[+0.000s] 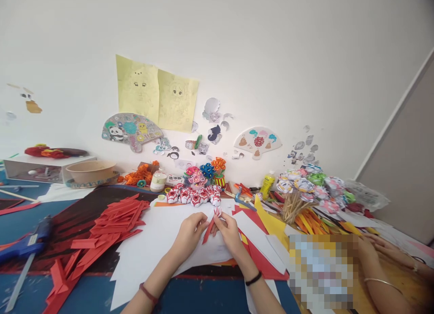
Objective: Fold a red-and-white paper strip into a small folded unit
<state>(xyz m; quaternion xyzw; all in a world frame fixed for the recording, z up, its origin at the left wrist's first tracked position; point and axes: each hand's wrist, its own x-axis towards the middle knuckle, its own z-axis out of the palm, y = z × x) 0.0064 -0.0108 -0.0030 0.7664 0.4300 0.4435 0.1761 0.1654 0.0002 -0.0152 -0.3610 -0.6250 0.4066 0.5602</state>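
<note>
In front of me a small red-and-white folded paper flower (pixel 217 211) is pinched in my right hand (pixel 229 231), between thumb and fingers. A red paper strip (pixel 208 232) hangs from below it, slanting down to the left. My left hand (pixel 192 235) has its fingers curled together, with the tips against the strip's upper edge; the exact contact is partly hidden. Both hands are just above white paper sheets (pixel 149 246). Beyond them stands a row of finished red-and-white paper flowers (pixel 195 196).
Red paper strips (pixel 118 219) are heaped at left, near a blue glue gun (pixel 34 244). Behind stand a bowl (pixel 91 171), a glue bottle (pixel 158 180) and a yellow bottle (pixel 268 184). Paper flowers on sticks (pixel 305 187) stand at right, and another person's hands (pixel 379 250) are there.
</note>
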